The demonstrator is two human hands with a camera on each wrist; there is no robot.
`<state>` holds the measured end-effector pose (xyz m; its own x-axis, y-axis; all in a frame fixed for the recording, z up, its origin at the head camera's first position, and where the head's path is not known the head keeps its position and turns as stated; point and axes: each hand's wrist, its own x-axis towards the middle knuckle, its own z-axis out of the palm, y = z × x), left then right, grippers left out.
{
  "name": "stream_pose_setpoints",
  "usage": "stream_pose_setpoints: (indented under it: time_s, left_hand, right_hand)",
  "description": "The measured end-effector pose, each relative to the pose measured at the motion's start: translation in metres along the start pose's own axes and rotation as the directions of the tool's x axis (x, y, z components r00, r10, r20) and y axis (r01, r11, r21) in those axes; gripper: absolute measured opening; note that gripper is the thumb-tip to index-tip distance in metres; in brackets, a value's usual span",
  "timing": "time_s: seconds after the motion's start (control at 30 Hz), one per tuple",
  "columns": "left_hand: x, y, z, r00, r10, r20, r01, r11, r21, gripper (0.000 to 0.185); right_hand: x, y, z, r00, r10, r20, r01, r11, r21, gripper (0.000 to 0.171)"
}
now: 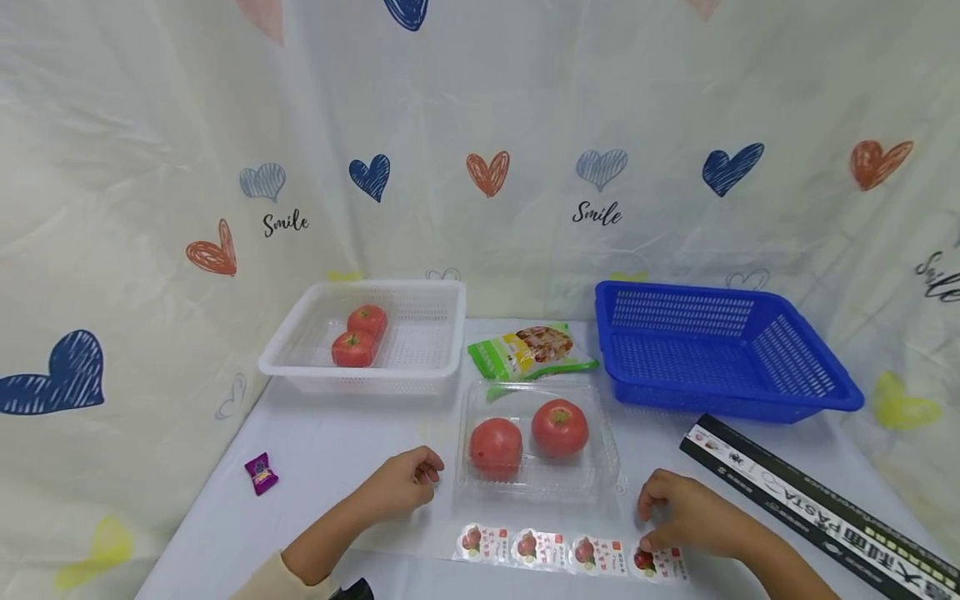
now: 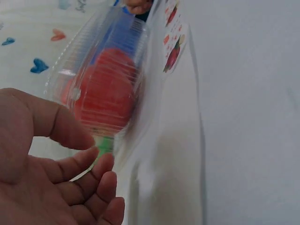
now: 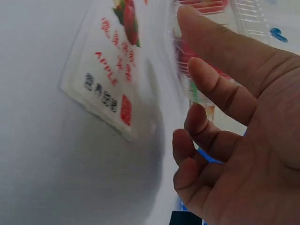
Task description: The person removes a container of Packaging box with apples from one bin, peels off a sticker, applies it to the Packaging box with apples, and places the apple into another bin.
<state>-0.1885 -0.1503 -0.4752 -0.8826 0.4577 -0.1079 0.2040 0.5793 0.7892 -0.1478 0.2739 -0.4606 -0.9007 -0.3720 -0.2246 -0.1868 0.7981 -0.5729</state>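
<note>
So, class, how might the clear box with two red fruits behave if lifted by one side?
The clear box would probably flex: its ribbed sides look thin. It may tip, since the red fruits inside look heavier than the plastic. They could roll, being round with space around them.

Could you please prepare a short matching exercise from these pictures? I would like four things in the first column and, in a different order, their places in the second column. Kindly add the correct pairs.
Things:
1. nearer clear box
2. purple packet
3. row of labels
4. blue basket

Places:
A. left side, nearer than the white basket
B. right rear, beyond the black pasta box
C. middle, with two red fruits inside
D. just on the near side of the nearer clear box

Pairs: 1-C, 2-A, 3-D, 4-B
</note>
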Motion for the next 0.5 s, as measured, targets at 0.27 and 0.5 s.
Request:
stream_pose_setpoints:
  time_s: [0.27, 0.5]
  left_hand:
    - [-0.012, 0.01, 0.018, 0.985, 0.068, 0.161, -0.121, 0.928, 0.352, 0.046]
    - [-0.018, 0.015, 0.024, 0.987, 0.103, 0.125, -0.155, 0.822, 0.548, 0.042]
  right_hand:
    - [0.009, -0.006, 0.011, 0.993, 0.114, -0.025, -0.116, 0.988, -0.106, 0.04]
    - [0.01, -0.009, 0.015, 0.991, 0.129, -0.04, -0.133, 0.985, -0.112, 0.042]
